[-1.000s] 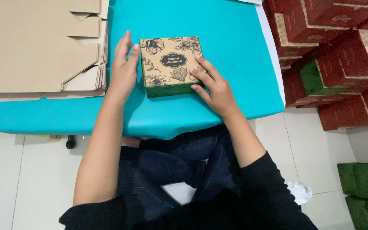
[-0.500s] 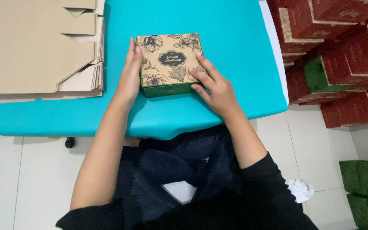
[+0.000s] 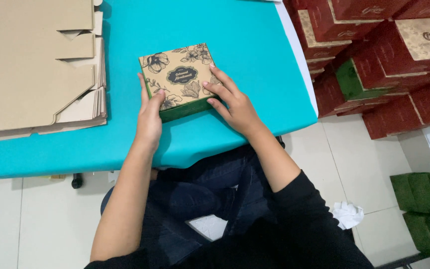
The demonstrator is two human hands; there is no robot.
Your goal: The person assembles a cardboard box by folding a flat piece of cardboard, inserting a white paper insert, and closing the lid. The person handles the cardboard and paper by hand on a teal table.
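Note:
A square box (image 3: 181, 78) with a tan lid printed in dark flowers and a green base sits on the turquoise table (image 3: 235, 40). My left hand (image 3: 150, 116) lies against its left side, thumb and fingers on the lid's near corner. My right hand (image 3: 234, 103) rests on its right side, fingers spread over the lid's edge and the green front wall. Both hands grip the box between them.
A stack of flat, unfolded brown cardboard blanks (image 3: 33, 65) lies on the table's left part. Red and green boxes (image 3: 384, 60) are piled on the floor to the right, green ones (image 3: 426, 209) lower right. A crumpled white paper (image 3: 347, 214) lies on the tiled floor.
The box and both hands sit slightly turned, the box's right side now angled farther away. My left hand has slid down to the box's near-left corner.

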